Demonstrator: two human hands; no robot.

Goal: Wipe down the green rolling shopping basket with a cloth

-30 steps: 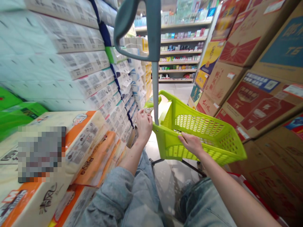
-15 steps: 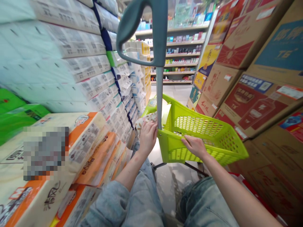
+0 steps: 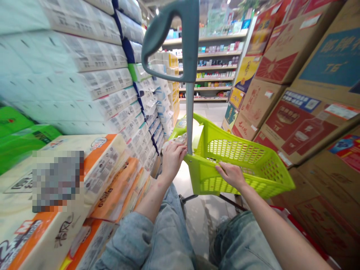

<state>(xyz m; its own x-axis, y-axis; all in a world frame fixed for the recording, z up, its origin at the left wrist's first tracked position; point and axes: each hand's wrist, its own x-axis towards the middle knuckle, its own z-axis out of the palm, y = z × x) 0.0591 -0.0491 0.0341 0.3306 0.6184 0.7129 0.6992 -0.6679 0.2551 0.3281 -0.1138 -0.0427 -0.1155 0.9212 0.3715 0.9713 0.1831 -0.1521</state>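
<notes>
A lime-green shopping basket cart (image 3: 197, 182) stands in front of my knees. Its grey pull handle (image 3: 190, 56) rises on a metal post at the near left corner. My left hand (image 3: 173, 159) is just left of the post, fingers bent over a pale patterned soft item (image 3: 180, 139) at the basket's left part. The hand covers most of this item, and its kind cannot be made out. My right hand (image 3: 232, 174) is closed over the near rim, thumb on the outer side. A white piece (image 3: 198, 135) shows inside, behind the post. The right part of the basket shows its perforated walls.
Stacked white tissue packs (image 3: 104, 80) form a wall on the left. Nearer, orange-and-cream packs (image 3: 108, 197) carry a blurred-out object (image 3: 57, 182). Printed cardboard cartons (image 3: 303, 116) are piled on the right. Goods shelves (image 3: 213, 69) close off the aisle ahead.
Less of the patterned item shows above my left hand, which has shifted slightly. My right hand stays on the rim. The view has moved a little.
</notes>
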